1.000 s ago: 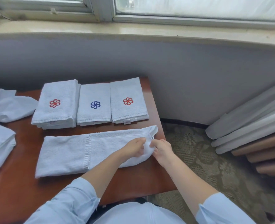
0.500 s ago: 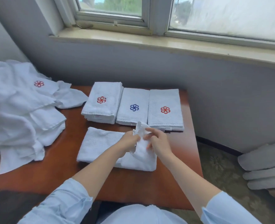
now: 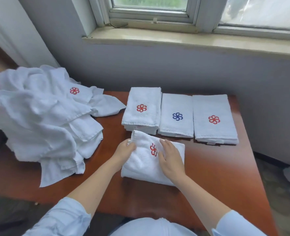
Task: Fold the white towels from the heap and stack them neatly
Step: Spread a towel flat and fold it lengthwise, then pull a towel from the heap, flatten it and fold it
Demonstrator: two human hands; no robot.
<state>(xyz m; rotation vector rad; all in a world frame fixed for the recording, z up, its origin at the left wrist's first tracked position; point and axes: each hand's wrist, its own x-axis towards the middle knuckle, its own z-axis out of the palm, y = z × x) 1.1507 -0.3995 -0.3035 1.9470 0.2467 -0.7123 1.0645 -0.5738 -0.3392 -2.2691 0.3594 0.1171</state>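
Three folded stacks [image 3: 176, 123] line the far side of the table [image 3: 217, 171], with the towel [image 3: 140, 169] just near of them. A second ago it lay long across the table; now its right end is folded over, red emblem [image 3: 153, 149] up. The left hand [image 3: 123, 150] pinches its far-left corner; the right hand [image 3: 170, 160] presses flat, fingers spread. Probably only smoothing and stacking remain before the heap [image 3: 43, 116] at left.
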